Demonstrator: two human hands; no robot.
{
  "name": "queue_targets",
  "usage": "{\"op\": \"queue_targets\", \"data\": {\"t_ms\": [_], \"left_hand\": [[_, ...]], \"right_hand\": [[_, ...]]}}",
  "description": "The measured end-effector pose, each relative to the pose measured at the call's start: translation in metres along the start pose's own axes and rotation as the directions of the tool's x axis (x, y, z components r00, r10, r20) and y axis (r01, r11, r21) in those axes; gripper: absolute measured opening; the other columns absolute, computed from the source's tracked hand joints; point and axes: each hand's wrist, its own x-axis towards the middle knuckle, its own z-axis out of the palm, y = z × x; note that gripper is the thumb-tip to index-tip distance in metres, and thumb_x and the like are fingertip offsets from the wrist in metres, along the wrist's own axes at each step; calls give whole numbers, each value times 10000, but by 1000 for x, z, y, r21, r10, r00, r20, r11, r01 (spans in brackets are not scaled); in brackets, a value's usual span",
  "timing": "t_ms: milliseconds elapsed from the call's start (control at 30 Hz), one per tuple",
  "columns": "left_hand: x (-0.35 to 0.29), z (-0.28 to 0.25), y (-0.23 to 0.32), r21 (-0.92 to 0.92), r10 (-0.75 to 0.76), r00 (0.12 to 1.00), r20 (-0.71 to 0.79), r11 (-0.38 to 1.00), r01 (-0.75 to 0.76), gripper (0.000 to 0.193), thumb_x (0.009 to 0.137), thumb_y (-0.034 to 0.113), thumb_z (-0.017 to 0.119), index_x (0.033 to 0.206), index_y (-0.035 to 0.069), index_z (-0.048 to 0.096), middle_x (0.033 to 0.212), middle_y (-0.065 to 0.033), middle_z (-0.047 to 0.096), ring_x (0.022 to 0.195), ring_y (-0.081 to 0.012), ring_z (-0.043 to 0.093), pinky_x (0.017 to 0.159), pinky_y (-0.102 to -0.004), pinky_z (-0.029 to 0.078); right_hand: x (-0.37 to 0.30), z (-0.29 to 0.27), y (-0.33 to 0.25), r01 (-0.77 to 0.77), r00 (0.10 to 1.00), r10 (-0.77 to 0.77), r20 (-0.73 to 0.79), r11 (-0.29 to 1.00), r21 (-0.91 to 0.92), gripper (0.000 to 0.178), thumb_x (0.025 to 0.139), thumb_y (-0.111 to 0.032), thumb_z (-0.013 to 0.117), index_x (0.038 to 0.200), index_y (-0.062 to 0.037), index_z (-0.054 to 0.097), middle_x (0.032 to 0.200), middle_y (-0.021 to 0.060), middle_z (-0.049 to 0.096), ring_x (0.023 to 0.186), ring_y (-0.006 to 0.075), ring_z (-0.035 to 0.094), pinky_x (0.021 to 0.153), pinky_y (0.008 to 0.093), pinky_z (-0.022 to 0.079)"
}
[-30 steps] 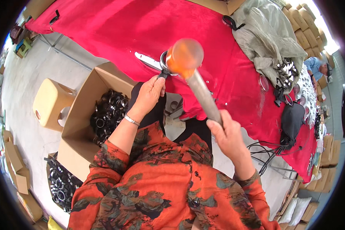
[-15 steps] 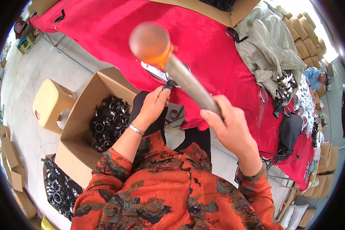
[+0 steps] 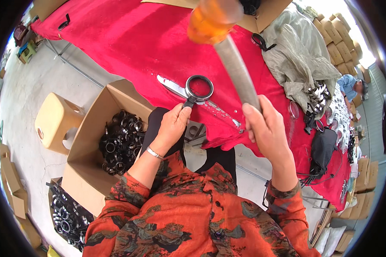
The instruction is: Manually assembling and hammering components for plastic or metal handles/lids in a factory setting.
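My left hand [image 3: 172,125] is closed on the short black handle of a magnifying glass [image 3: 211,85]. Its round frame lies over a pale metal strip [image 3: 169,85] at the near edge of the red-covered table, and red cloth shows through the ring. My right hand [image 3: 266,128] is wrapped round the grey handle of a mallet [image 3: 236,64]. The mallet's orange head is raised above the table, beyond the magnifying glass and apart from it, and is a little blurred.
A cardboard box [image 3: 88,156] of black ring frames [image 3: 120,141] stands left of my legs, beside a tan stool [image 3: 55,122]. The red cloth [image 3: 137,43] carries a grey sack [image 3: 302,64] and a black bag [image 3: 324,147]. A person [image 3: 349,85] is at the far right.
The mallet has swung up and away to the right from over the ring, uncovering the magnifying glass. My left hand stays in nearly the same place on the handle.
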Motion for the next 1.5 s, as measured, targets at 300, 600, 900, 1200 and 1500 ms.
{"op": "queue_targets", "data": {"t_ms": [300, 600, 900, 1200, 1500], "left_hand": [[-3, -3, 3, -5, -65, 998, 3, 998, 65, 389, 944, 382, 487, 796, 25, 535, 631, -34, 543, 609, -123, 538, 581, -277, 425], [1, -2, 17, 18, -149, 987, 53, 989, 148, 333, 967, 308, 411, 791, 53, 532, 661, -8, 543, 537, -71, 481, 502, -204, 387], [-66, -132, 35, 316, -272, 957, -106, 903, 292, 283, 873, 244, 525, 776, -16, 581, 673, -62, 585, 591, -115, 549, 543, -255, 441], [17, -131, 92, 371, -69, 986, -149, 921, 121, 157, 889, 117, 507, 897, -18, 587, 724, -44, 590, 589, -74, 500, 520, -205, 389], [235, 91, 144, 261, 192, 912, 363, 918, -297, 169, 883, 108, 550, 1007, -4, 572, 868, -62, 631, 692, -106, 583, 596, -234, 461]], "right_hand": [[3, 1, 39, -438, 898, 402, 180, 851, 288, 302, 923, -341, 511, 846, -49, 494, 601, 0, 475, 470, 85, 468, 405, 249, 388], [-31, 5, 70, -383, 913, 343, 219, 907, 176, 346, 926, -370, 512, 912, -27, 464, 606, 27, 494, 459, 106, 486, 408, 267, 406], [-51, -78, 131, -99, 956, -63, -287, 851, -516, 366, 775, -366, 664, 923, -48, 559, 814, 171, 618, 779, 368, 607, 677, 452, 472], [-44, -86, 192, -96, 829, -315, -463, 735, -671, 431, 729, -325, 695, 994, -11, 566, 905, 133, 559, 872, 320, 522, 775, 425, 397], [-47, -100, 193, -149, 831, -238, -503, 776, -613, 440, 670, -303, 730, 967, -22, 566, 919, 126, 568, 878, 312, 532, 773, 421, 392]]}}
